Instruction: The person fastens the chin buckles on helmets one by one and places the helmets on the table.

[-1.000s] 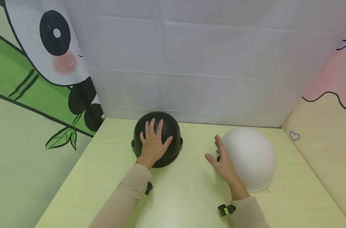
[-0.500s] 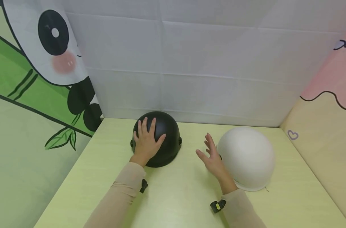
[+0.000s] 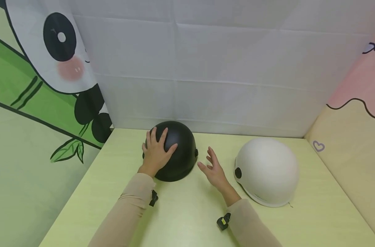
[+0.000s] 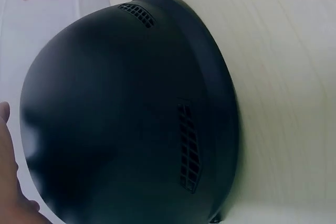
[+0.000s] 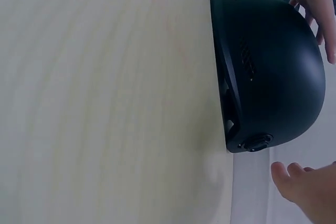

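Note:
A black helmet (image 3: 182, 154) stands dome up near the back of the table, with grilled vents on its shell in the left wrist view. My left hand (image 3: 156, 156) lies over its left side in the head view, fingers spread and thumb apart. To the helmet's right is my right hand (image 3: 216, 175), fingers loosely extended, nothing held. In the right wrist view a gap shows between the right fingertips and the round side fitting (image 5: 257, 142) of the helmet. A white helmet (image 3: 268, 171) sits farther right, touched by neither hand.
The pale yellow table (image 3: 187, 212) ends at a white cloth backdrop (image 3: 218, 68) close behind the black helmet. Printed side panels, a green panda one (image 3: 20, 144) and a cream one (image 3: 354, 147), border it left and right.
My right hand has moved left, away from the white helmet and close to the black one. My left hand has slid leftward over the black helmet. Both helmets stay in place.

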Demonstrator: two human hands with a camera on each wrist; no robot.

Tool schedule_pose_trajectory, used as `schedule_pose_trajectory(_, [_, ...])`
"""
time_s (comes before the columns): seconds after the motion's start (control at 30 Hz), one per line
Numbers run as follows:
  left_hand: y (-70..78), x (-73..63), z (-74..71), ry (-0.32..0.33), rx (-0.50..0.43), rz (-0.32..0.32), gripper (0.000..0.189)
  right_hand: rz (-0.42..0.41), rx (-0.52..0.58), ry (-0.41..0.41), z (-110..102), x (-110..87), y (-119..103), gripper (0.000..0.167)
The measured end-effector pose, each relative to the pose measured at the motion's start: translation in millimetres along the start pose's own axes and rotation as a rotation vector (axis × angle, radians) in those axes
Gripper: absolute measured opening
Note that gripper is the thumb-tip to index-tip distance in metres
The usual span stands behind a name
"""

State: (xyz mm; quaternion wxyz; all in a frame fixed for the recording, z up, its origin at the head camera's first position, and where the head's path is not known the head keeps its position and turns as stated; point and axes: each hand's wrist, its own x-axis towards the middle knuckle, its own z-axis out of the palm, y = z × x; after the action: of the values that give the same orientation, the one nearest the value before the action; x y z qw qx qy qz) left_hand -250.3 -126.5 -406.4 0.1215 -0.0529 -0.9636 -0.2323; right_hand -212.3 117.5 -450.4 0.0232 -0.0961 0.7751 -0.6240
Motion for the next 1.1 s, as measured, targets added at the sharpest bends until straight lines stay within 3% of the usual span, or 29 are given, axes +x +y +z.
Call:
schedule_pose_trajectory(0.2, [-5.6,0.9,3.4,-0.021,-0.005,-0.024,0.081,0.087,0.045,-0.025,12,7.6,-1,0.081])
schedule_pose_trajectory(0.37, [-10.4,0.9,6.3,-0.023,-0.022,-0.052,0.085,0.119,0.057,-0.035,19,-0.1,-31,0.077])
schedule_pose_trajectory(0.43, [-11.7,1.0,7.4,-0.014,-0.035,-0.054,0.085,0.110,0.044,-0.024,22,1.6,-28,0.077])
schedule_pose_trajectory(0.6, [-13.7,2.3,11.1,0.007,-0.077,-0.056,0.086,0.111,0.039,0.018,29,16.7,5,0.080])
schedule_pose_trajectory(1.1, [-13.6,0.4,12.6,0.016,-0.092,-0.066,0.083,0.192,0.061,-0.014,37,22.5,10,0.089])
